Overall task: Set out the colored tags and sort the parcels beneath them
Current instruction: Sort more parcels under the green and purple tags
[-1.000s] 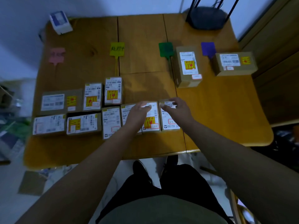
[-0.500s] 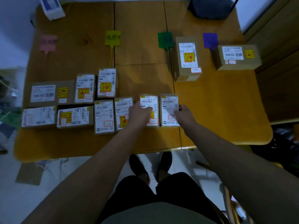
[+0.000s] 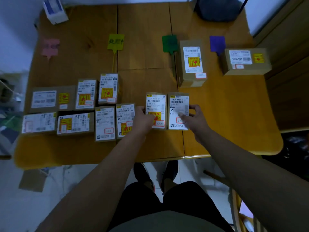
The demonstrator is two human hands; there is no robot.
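Pink tag (image 3: 50, 46), yellow tag (image 3: 116, 41), green tag (image 3: 169, 43) and purple tag (image 3: 217, 43) lie in a row across the far half of the wooden table (image 3: 225, 114). A tall parcel (image 3: 192, 62) stands right of the green tag, and a wide parcel (image 3: 246, 61) right of the purple one. Several labelled parcels (image 3: 75, 108) cluster at the left front. My left hand (image 3: 144, 118) grips a small parcel with a red-yellow sticker (image 3: 155, 104). My right hand (image 3: 194, 118) grips the neighbouring white-labelled parcel (image 3: 178, 104). Both parcels rest side by side on the table.
A white and blue box (image 3: 55, 10) sits at the far left corner. A dark stand base (image 3: 219, 9) occupies the far right corner. A wooden cabinet (image 3: 291, 67) borders the table's right side. My shoes (image 3: 155, 174) show beneath the near edge.
The two small parcels under my hands have separated from the left cluster and shifted right and slightly forward; my hands moved from resting on top to gripping their sides.
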